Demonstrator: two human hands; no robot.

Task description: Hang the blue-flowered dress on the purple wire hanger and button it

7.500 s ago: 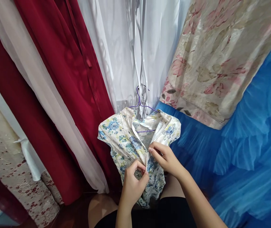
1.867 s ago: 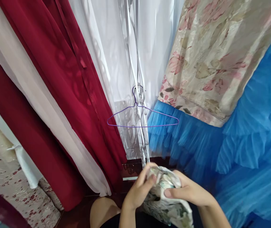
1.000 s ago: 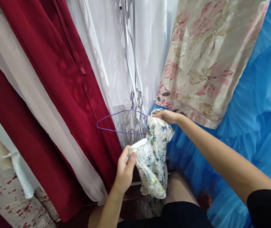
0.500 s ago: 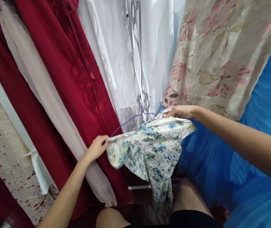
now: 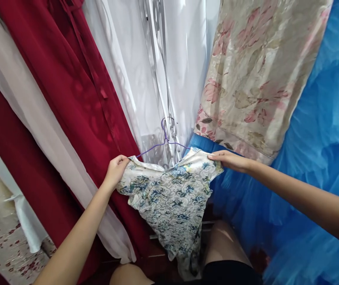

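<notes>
The top [image 5: 169, 194] is spread between the two hands, its body hanging below them. One shoulder is pinched between the thumb and fingers of the left hand [image 5: 116, 169]; the other is pinched likewise by the right hand [image 5: 230, 159], thumb uppermost. Both ends of the hanger [image 5: 166, 139] are hidden by the shoulders, while its hook is seen against the straps [image 5: 157, 59]. Half a second earlier, the shoulder line was slanted and the left side was held lower; now it is drawn nearly level. Behind, white cloth [image 5: 184, 51] is hung, flanked by red cloth [image 5: 59, 75] on the left and by floral cloth [image 5: 252, 75] and blue tulle [image 5: 320, 146] on the right.
</notes>
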